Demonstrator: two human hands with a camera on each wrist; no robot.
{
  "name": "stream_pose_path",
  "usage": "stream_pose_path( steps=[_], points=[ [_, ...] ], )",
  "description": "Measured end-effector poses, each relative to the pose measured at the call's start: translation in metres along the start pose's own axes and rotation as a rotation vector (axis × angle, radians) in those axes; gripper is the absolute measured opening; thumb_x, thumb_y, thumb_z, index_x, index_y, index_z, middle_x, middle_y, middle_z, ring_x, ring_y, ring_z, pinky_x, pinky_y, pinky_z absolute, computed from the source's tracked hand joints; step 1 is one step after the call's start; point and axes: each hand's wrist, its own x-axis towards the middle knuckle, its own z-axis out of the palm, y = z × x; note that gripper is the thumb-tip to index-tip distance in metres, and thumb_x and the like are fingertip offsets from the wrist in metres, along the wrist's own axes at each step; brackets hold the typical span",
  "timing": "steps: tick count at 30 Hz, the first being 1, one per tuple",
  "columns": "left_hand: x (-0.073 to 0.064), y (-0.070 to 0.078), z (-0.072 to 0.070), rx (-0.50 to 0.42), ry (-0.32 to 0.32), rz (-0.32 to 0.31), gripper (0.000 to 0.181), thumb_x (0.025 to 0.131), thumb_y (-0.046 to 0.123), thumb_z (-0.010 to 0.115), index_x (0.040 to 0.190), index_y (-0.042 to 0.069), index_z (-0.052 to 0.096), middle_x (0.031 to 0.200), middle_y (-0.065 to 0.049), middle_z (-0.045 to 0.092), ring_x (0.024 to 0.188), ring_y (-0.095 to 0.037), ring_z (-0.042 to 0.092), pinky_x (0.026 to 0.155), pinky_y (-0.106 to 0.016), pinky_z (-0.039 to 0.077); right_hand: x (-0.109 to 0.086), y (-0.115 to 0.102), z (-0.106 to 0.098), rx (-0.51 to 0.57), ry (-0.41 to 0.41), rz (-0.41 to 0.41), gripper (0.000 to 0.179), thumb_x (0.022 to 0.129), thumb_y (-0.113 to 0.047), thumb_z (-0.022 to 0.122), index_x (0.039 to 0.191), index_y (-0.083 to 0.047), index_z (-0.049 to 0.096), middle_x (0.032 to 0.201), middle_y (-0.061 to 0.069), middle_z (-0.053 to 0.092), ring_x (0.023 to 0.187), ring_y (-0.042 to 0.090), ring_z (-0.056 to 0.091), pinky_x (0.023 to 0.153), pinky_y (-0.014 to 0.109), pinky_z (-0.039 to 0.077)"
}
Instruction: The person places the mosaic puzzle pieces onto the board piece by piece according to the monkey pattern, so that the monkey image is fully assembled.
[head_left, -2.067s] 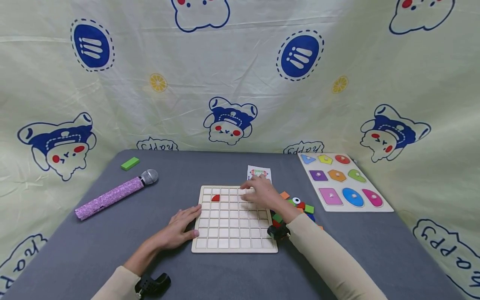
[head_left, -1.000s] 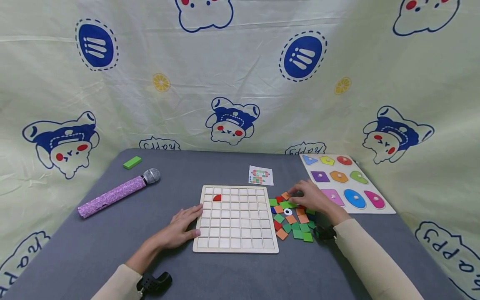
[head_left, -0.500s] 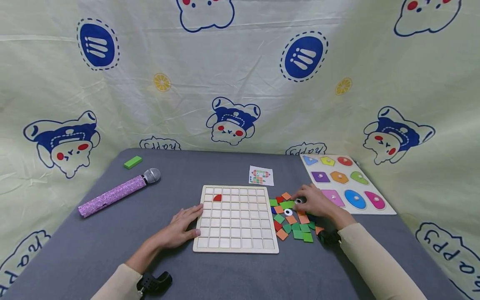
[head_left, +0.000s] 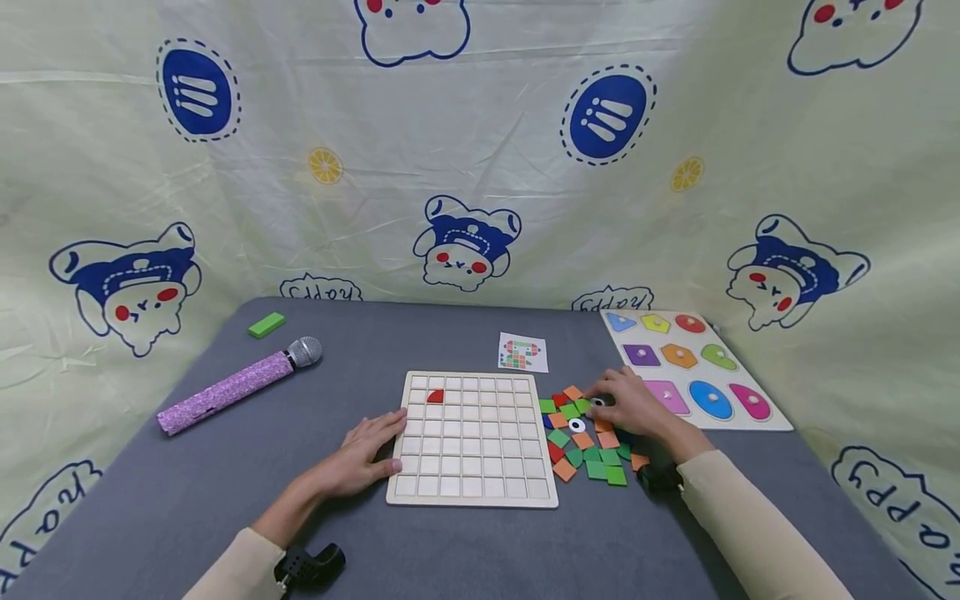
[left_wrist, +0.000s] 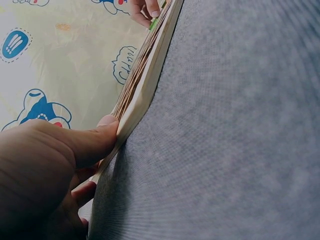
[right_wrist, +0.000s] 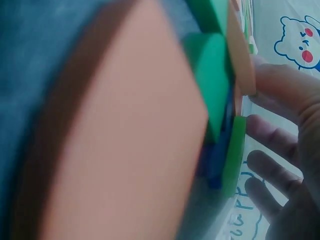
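Observation:
My left hand (head_left: 362, 457) rests against the left edge of a pale gridded wooden board (head_left: 474, 450). In the left wrist view its thumb touches the board's rim (left_wrist: 150, 82), with the other fingers lower along the edge. One red quarter-circle tile (head_left: 436, 397) sits in a cell near the board's upper left. Right of the board lies a loose pile of small coloured tiles (head_left: 596, 469), with a white ring tile (head_left: 576, 425) among them. My right hand (head_left: 637, 402) reaches into the pile's upper right, fingers loosely bent at the tiles; no tile visibly pinched.
A small pattern card (head_left: 523, 352) lies behind the board. A shape puzzle board (head_left: 750, 424) stands at the right. A purple glittery microphone (head_left: 232, 387) and a green block (head_left: 266, 325) lie at the left on the grey table (head_left: 472, 550).
My right hand has moved from over the board's upper right, in front of the card, to the tile pile. Green tiles by its fingertips have shifted slightly. My left hand stays put.

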Motion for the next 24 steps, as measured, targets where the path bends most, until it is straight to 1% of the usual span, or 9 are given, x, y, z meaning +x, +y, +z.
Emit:
stream_pose_path(
  steps=[8,13,16,20,24],
  points=[
    [0.000,0.001,0.000,-0.003,0.001,-0.010,0.063,0.093,0.020,0.057,0.145,-0.004,0.030,0.156,-0.018,0.023,0.143,-0.043,0.018,0.113,-0.062,0.004,-0.002,-0.008,-0.006,0.022,0.060,-0.004,0.025,0.084,-0.030,0.070,0.104,-0.015,0.073,0.107,0.008,0.060,0.101,0.025,0.043,0.082,0.041,0.039],
    [0.000,0.001,0.000,-0.001,0.000,-0.009,0.063,0.093,0.020,0.057,0.145,-0.004,0.030,0.156,-0.019,0.023,0.142,-0.044,0.018,0.113,-0.062,0.004,-0.001,-0.017,-0.010,0.045,0.077,-0.015,0.027,0.084,-0.031,0.071,0.105,-0.015,0.072,0.106,0.007,0.061,0.103,0.026,0.043,0.083,0.044,0.041],
    [0.000,0.001,0.000,-0.005,-0.005,-0.015,0.063,0.093,0.019,0.057,0.145,-0.003,0.030,0.156,-0.018,0.023,0.143,-0.043,0.018,0.114,-0.062,0.004,0.000,-0.026,-0.010,0.051,0.092,-0.032,0.027,0.083,-0.031,0.072,0.105,-0.016,0.073,0.103,0.006,0.062,0.104,0.025,0.043,0.084,0.043,0.040],
    [0.001,0.001,0.001,-0.009,-0.009,-0.017,0.063,0.093,0.019,0.057,0.146,-0.003,0.029,0.156,-0.017,0.022,0.143,-0.043,0.018,0.114,-0.062,0.003,0.005,-0.041,-0.004,0.024,0.138,-0.089,0.027,0.083,-0.030,0.072,0.104,-0.014,0.073,0.100,0.005,0.063,0.099,0.024,0.044,0.083,0.043,0.036],
    [0.001,0.001,0.000,-0.013,-0.010,-0.016,0.063,0.093,0.019,0.057,0.145,-0.003,0.029,0.156,-0.018,0.022,0.143,-0.043,0.017,0.113,-0.062,0.003,0.012,-0.059,0.004,0.025,0.167,-0.126,0.025,0.082,-0.028,0.073,0.101,-0.012,0.073,0.096,0.004,0.063,0.093,0.021,0.044,0.081,0.043,0.033]
  ],
)
